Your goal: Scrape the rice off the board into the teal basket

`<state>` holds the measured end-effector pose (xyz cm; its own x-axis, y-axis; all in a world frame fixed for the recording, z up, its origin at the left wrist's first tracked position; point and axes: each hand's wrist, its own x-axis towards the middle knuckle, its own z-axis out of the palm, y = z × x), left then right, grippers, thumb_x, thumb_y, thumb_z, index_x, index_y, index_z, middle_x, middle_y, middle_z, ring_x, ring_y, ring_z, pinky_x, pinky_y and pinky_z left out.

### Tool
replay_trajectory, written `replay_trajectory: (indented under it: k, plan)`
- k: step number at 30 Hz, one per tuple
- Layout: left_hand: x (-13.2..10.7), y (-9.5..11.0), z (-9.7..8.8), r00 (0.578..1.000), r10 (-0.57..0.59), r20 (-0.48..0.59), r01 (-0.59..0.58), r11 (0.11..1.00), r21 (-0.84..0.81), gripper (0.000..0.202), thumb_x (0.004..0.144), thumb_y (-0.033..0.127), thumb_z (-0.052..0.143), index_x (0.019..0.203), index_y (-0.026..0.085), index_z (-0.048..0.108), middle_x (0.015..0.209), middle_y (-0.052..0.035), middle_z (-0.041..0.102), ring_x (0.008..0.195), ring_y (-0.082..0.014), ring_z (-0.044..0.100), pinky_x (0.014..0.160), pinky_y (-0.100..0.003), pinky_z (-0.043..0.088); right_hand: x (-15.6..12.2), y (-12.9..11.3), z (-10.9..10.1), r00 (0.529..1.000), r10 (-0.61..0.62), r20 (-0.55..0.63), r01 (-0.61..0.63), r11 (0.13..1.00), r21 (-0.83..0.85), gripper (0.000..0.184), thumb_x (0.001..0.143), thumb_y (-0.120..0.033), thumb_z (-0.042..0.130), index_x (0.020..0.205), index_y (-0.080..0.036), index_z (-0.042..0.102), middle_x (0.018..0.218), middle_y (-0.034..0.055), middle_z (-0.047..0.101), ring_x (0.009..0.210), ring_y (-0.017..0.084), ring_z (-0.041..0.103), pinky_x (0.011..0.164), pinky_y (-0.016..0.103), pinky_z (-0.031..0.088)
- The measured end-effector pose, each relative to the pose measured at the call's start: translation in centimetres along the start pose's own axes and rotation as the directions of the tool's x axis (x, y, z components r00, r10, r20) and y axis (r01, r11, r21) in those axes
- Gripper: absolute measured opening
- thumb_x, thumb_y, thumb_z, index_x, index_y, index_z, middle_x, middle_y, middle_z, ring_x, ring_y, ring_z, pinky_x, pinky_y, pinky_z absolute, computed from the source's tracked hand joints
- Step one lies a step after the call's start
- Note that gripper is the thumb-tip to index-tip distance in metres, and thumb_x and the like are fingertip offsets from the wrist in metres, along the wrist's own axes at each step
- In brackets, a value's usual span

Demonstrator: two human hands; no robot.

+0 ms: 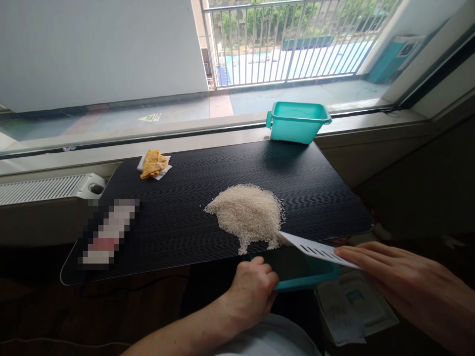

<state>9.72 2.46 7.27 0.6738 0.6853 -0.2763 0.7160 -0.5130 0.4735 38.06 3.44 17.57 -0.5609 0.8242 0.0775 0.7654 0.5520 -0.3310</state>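
A heap of white rice grains (250,213) lies on the black ribbed tabletop (178,217), near its front edge. My right hand (401,284) grips a flat white slotted card (315,248), its tip touching the heap's front right side. My left hand (252,287) is closed on the rim of a teal tray (308,277) held just below the table's front edge, under the card.
A second teal container (297,121) stands at the table's back right by the window sill. A crumpled yellow cloth on white paper (154,164) lies at the back left. A blurred flat item (109,232) sits front left. A white radiator (52,187) is at left.
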Motion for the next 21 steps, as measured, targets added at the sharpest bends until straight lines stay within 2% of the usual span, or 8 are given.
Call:
replay_trajectory:
  k: [2,5,7,10,13,15,18,21]
  plan:
    - [-0.1,0.0,0.0,1.000,0.004,-0.004,-0.004,1.000,0.001,0.010,0.086,0.025,0.065,0.079,0.017,0.065,0.087,-0.0074,0.070,0.087,-0.0242,0.061,0.063,-0.031,0.044,-0.9,-0.2,-0.4,1.000,-0.001,-0.010,0.001,1.000,-0.002,0.043,0.092,-0.025,0.052,0.128,-0.047,0.060,0.108,-0.0030,0.077,0.092,0.025,0.074,0.074,0.036,0.064]
    - [-0.3,0.0,-0.1,1.000,0.007,-0.006,-0.007,1.000,-0.001,0.010,0.086,0.025,0.065,0.079,0.018,0.065,0.087,-0.0066,0.070,0.087,-0.0238,0.061,0.062,-0.031,0.043,0.0,0.2,-1.2,0.999,-0.015,-0.049,0.013,0.998,-0.055,0.038,0.095,-0.029,0.049,0.129,-0.045,0.059,0.108,-0.0009,0.077,0.091,0.025,0.074,0.072,0.036,0.063]
    - [-0.4,-0.1,0.0,1.000,0.007,0.000,-0.007,1.000,0.001,0.011,0.087,0.025,0.064,0.078,0.018,0.065,0.087,-0.0065,0.070,0.086,-0.0234,0.061,0.062,-0.030,0.043,2.2,1.0,-1.6,0.998,-0.015,-0.068,0.007,0.993,-0.118,0.030,0.098,-0.035,0.044,0.120,-0.036,0.065,0.104,0.0017,0.077,0.085,0.022,0.074,0.067,0.033,0.061]
    - [-0.6,-0.1,0.0,1.000,0.010,-0.008,-0.009,1.000,0.008,0.012,0.087,0.025,0.065,0.077,0.018,0.064,0.086,-0.0063,0.071,0.085,-0.0231,0.061,0.063,-0.030,0.044,7.1,2.5,-1.6,0.996,0.038,-0.077,-0.054,0.974,-0.220,0.042,0.101,-0.038,0.032,0.110,-0.025,0.071,0.099,0.0073,0.076,0.084,0.024,0.074,0.068,0.035,0.057]
    - [-0.9,0.0,-0.1,1.000,0.004,-0.014,-0.004,1.000,0.006,0.011,0.087,0.024,0.065,0.078,0.018,0.065,0.086,-0.0055,0.071,0.084,-0.0225,0.062,0.064,-0.030,0.045,12.0,3.9,-1.1,0.998,0.057,-0.038,-0.065,0.963,-0.262,0.046,0.101,-0.036,0.031,0.118,-0.018,0.070,0.109,0.0129,0.075,0.095,0.029,0.072,0.076,0.038,0.054]
    - [-1.1,0.1,-0.2,1.000,-0.003,-0.010,0.004,1.000,0.005,0.012,0.088,0.025,0.065,0.079,0.018,0.065,0.086,-0.0052,0.071,0.083,-0.0219,0.062,0.065,-0.031,0.047,14.1,4.4,-0.8,0.998,0.057,-0.010,-0.057,0.959,-0.278,0.046,0.102,-0.033,0.032,0.121,-0.016,0.070,0.112,0.0148,0.074,0.098,0.029,0.070,0.078,0.038,0.052]
    - [-1.3,0.1,-0.2,1.000,-0.008,-0.012,0.008,1.000,-0.001,0.012,0.089,0.026,0.065,0.079,0.018,0.065,0.085,-0.0050,0.071,0.082,-0.0215,0.062,0.066,-0.031,0.047,14.9,4.5,-0.6,0.999,0.039,0.033,-0.028,0.958,-0.286,0.045,0.102,-0.030,0.031,0.118,-0.015,0.071,0.108,0.0144,0.074,0.094,0.027,0.070,0.076,0.035,0.051]
    - [-1.2,0.0,-0.1,1.000,-0.007,-0.022,0.007,1.000,-0.004,0.012,0.088,0.026,0.065,0.079,0.018,0.066,0.085,-0.0051,0.071,0.084,-0.0222,0.062,0.065,-0.031,0.046,12.8,4.4,-0.6,0.998,0.018,0.057,-0.001,0.960,-0.279,0.042,0.100,-0.027,0.033,0.113,-0.018,0.071,0.102,0.0117,0.075,0.088,0.025,0.071,0.071,0.033,0.050]
